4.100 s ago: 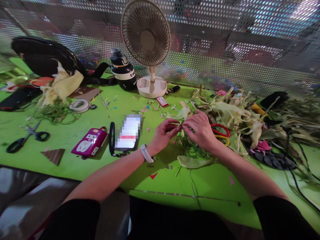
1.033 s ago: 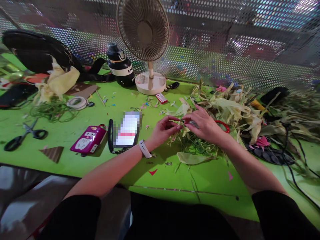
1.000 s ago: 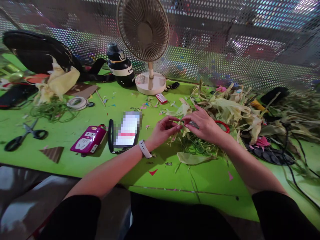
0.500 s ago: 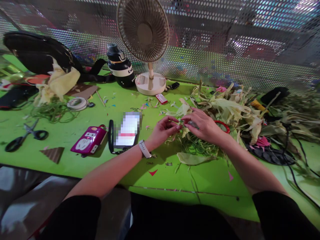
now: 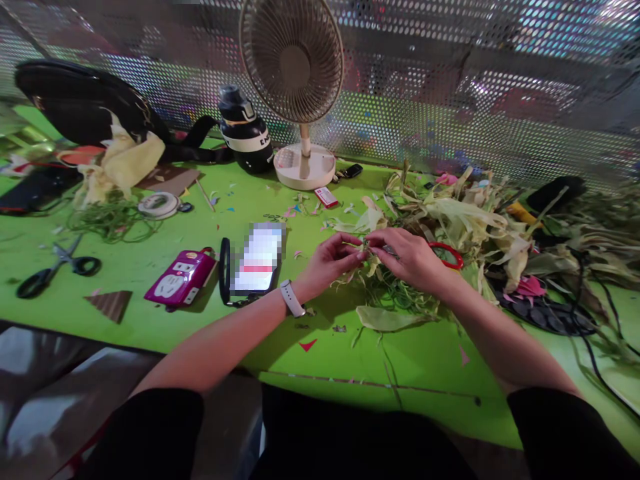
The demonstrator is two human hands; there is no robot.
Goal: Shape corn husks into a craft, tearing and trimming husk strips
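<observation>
My left hand and my right hand meet over the green table, fingertips pinched together on a thin strip of corn husk. Under them lies a tangle of green strips. A flat husk leaf lies just in front of my hands. Red-handled scissors lie partly hidden behind my right hand. My left wrist wears a white watch.
A big heap of corn husks fills the right side. A phone in a case and a magenta power strip lie left of my hands. Black scissors, a tape roll, a fan and a bottle stand farther off.
My hands have stayed pinched on the husk strip with small finger movements. My right hand's raised finger has come down, and the camera view has shifted slightly.
</observation>
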